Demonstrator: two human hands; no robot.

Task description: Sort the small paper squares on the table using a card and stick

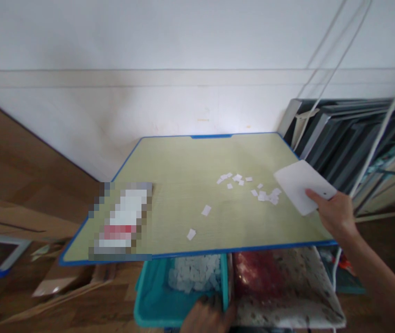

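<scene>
My right hand [338, 212] grips a thin white board [299, 187] by its near corner, with the thumb lying on top beside a small dark hole. This board is held tilted over the right side of the pale green tabletop [173, 162]. Small white rectangular pieces [268, 196] lie scattered just left of it, some overlapping. Two single pieces [191, 234] lie nearer the front edge. At the bottom of the view, my left hand [207, 315] is closed over the right rim of a teal bin [140, 300]. Its fingertips are partly hidden. Many similar white pieces fill the bin's far end.
A blurred-out item [124, 217] lies at the tabletop's left. Dark flat panels [343, 138] lean against the wall at right, with white cords [377, 134] hanging in front. A stained, padded surface [283, 286] sits beside the bin. Cardboard [27, 171] stands at left.
</scene>
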